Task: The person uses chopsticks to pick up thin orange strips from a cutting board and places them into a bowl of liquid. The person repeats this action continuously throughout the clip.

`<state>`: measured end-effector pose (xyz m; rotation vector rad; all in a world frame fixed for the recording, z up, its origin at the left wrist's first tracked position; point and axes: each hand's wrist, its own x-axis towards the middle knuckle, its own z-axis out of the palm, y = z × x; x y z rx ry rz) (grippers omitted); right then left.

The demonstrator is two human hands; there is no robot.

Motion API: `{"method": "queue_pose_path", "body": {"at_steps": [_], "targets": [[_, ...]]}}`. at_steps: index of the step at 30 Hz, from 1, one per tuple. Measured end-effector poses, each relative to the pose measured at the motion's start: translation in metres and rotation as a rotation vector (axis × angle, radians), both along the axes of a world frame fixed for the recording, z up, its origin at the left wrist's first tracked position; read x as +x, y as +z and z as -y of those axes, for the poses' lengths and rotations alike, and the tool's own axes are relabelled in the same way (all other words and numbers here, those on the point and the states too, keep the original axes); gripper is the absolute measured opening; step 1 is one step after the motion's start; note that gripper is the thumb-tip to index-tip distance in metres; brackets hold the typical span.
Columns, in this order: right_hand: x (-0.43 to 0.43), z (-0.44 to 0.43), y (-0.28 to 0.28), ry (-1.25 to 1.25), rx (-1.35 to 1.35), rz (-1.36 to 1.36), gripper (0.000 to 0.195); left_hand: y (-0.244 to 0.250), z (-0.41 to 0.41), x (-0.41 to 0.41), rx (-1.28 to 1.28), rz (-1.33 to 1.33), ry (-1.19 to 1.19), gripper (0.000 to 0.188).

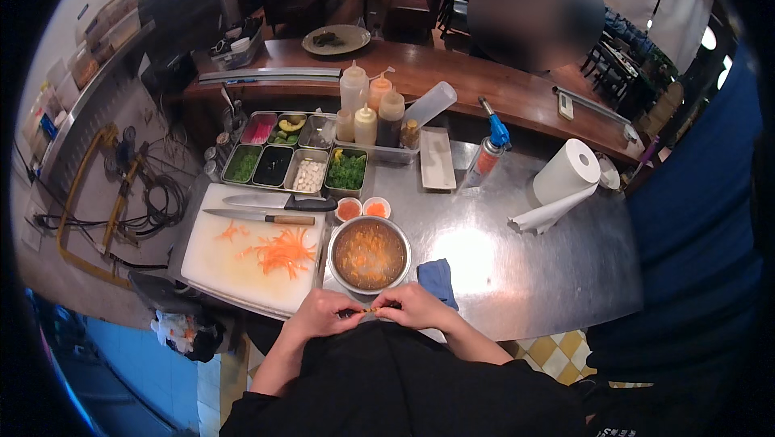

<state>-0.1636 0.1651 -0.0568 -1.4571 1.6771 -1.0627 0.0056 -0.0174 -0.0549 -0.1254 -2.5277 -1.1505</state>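
Just below a metal bowl [369, 254] of brown liquid with orange bits, my left hand [330, 312] and my right hand [413, 306] pinch a small orange-brown piece [370, 310] between their fingertips. What the piece is cannot be told. Left of the bowl, orange shreds [286, 252] lie on a white cutting board [230, 273], below a black-handled knife [260, 201] and a wooden-handled knife [260, 215]. Two small white cups with orange contents [348, 210] [377, 208] stand behind the bowl. A folded blue cloth [437, 282] lies to its right.
Metal food containers [309, 171] and squeeze bottles [365, 124] stand at the back. Farther right are a rectangular white plate [438, 159], a blue-headed gas torch [486, 155] and a paper towel roll [563, 175]. A wooden counter [418, 70] edges the steel table; beyond it is a blurred person.
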Motion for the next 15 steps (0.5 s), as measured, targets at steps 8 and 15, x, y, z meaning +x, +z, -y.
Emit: {"method": "queue_pose_path", "body": {"at_steps": [8,15], "targets": [[-0.002,0.004,0.002,-0.014,-0.078,-0.098,0.013,0.001,0.002,0.002,-0.056,-0.014,0.016,0.008],[0.005,0.000,0.009,-0.031,-0.081,-0.061,0.015,-0.006,-0.002,0.007,0.013,-0.002,0.002,0.011]]}}
